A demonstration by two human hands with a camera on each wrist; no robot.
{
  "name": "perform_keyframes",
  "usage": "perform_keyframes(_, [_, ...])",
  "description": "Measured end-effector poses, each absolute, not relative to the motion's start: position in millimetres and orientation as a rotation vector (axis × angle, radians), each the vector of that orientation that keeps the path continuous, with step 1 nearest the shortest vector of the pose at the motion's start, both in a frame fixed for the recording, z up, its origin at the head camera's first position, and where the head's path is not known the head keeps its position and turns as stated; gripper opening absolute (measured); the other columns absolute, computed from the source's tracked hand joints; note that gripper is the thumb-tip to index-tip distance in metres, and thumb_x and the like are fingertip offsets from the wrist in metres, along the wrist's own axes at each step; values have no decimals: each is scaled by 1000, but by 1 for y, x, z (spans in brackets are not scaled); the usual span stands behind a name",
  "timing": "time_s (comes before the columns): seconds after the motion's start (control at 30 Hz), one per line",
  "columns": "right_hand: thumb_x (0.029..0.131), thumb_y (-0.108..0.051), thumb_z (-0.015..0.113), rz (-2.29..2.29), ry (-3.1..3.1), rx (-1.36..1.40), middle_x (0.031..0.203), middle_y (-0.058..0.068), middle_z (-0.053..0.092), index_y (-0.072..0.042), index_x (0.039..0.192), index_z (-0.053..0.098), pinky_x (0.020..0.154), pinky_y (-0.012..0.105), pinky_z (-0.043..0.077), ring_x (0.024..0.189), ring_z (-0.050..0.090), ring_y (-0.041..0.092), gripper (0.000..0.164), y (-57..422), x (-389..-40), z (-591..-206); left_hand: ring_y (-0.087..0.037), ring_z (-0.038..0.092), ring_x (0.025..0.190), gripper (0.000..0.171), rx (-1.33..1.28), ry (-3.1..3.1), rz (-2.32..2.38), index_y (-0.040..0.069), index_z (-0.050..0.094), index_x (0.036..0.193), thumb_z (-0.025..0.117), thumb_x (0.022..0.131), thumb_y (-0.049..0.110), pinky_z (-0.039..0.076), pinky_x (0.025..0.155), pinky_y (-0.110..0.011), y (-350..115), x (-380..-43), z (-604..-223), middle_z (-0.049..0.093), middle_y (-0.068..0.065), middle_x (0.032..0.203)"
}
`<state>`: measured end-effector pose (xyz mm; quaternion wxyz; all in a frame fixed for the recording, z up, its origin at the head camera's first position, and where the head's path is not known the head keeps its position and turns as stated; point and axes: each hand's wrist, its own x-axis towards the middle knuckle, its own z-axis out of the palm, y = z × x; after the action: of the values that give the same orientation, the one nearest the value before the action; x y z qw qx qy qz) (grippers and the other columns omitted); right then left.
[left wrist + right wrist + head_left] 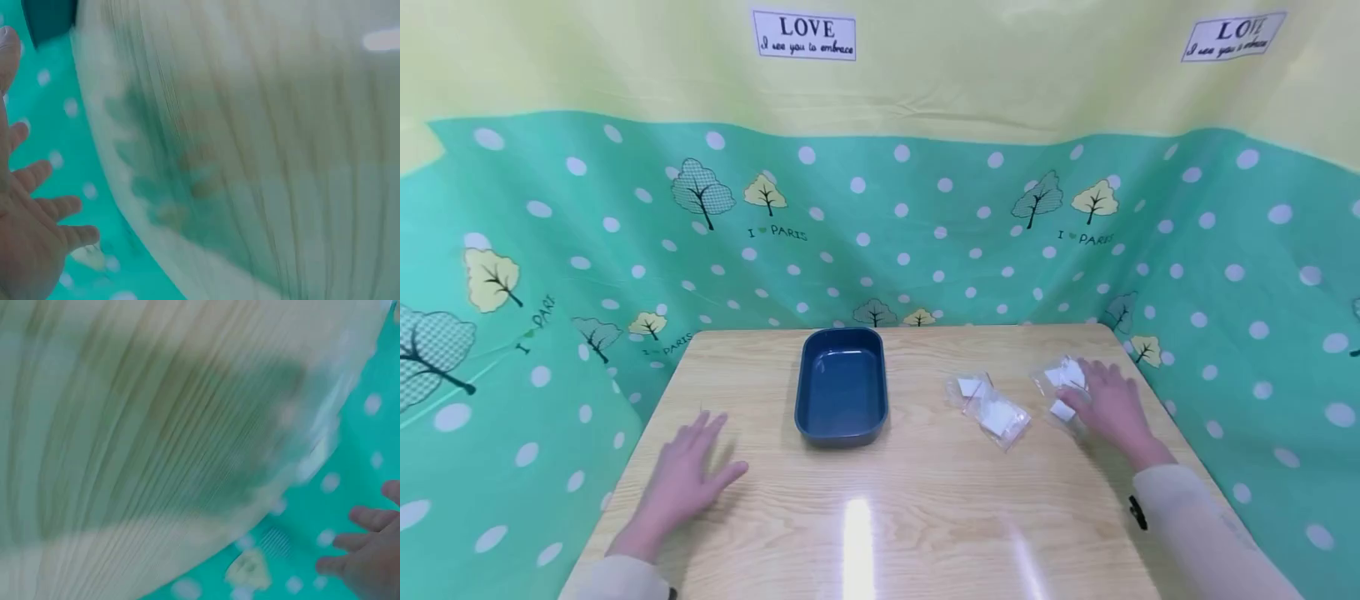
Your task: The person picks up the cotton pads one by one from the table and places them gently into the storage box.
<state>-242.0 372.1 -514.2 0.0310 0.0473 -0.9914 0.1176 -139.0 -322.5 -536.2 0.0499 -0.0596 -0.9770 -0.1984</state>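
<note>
My left hand (681, 479) is over the left side of the wooden table, fingers spread and holding nothing. In the left wrist view the same hand (31, 231) shows its palm side with the fingers apart. On the right, my right hand (1112, 408) is at some clear plastic packets (1066, 372) with white pieces inside, partly covering them; whether it touches them is unclear. Its fingers (356, 542) look extended and apart in the right wrist view. Left of that hand, more clear packets (997, 417) with white contents lie overlapping on the table.
A dark blue rectangular dish (842, 438) stands toward the back, left of the packets. The wooden table (925, 517) reflects light near its front. Green polka-dot cloth (902, 242) hangs behind it and along both sides.
</note>
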Motion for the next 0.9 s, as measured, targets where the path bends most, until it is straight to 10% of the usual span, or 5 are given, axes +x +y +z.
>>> perform_keyframes(0.43, [93, -43, 82, 436, -3046, 454, 145, 26, 65, -5, 148, 61, 114, 72, 47, 135, 59, 53, 70, 282, -225, -531, -50, 47, 150, 83, -467, -2934, -515, 20, 52, 159, 80, 91, 57, 30, 126, -74, -234, -121, -534, 45, -16, 169])
perform_keyframes(0.9, [94, -22, 82, 354, -3022, 394, 131, 21, 75, -4, 132, 73, 105, 63, 57, 123, 70, 45, 42, 278, -229, -537, -49, 46, 151, 85, -467, -2957, -488, 21, 52, 160, 83, 88, 56, 30, 126, -75, -229, -121, -535, 43, -14, 170])
